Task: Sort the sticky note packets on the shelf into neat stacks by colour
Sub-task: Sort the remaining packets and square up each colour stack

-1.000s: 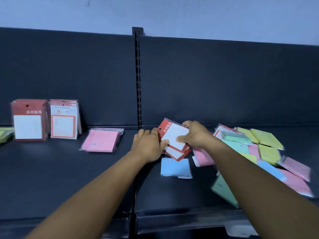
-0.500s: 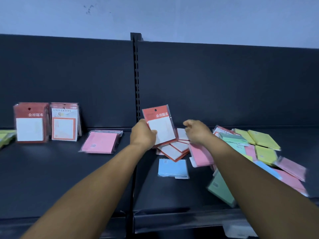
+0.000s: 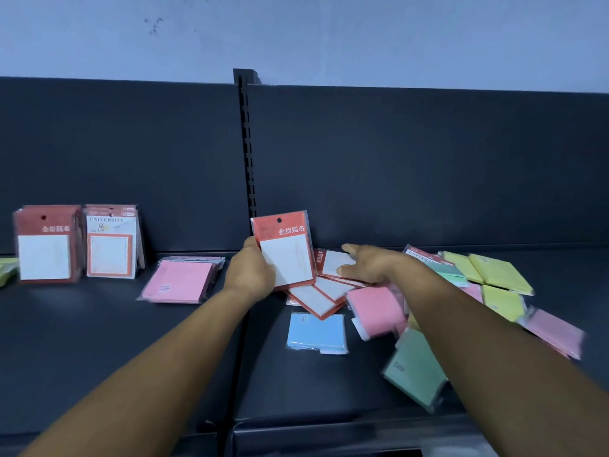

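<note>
My left hand [image 3: 252, 273] grips a red-topped packet with a white pad [image 3: 285, 247] and holds it upright above the shelf. My right hand [image 3: 367, 263] reaches onto a second red packet [image 3: 333, 262] lying on a small heap of red packets [image 3: 318, 296], thumb and fingers closing on its edge. To the right lies a loose jumble of pink [image 3: 375, 306], yellow [image 3: 499, 273] and green packets [image 3: 413, 367]. One blue packet [image 3: 316, 331] lies flat in front.
On the left of the dark shelf [image 3: 99, 341] stand a red stack [image 3: 46, 245] and an orange-framed "University" stack [image 3: 110, 242], upright against the back panel. A pink stack [image 3: 181, 280] lies flat beside them. A slotted upright post [image 3: 248, 153] divides the shelf.
My left hand has lifted one red packet out of the heap and stood it upright. My right hand let go of it and moved down onto another red packet.
</note>
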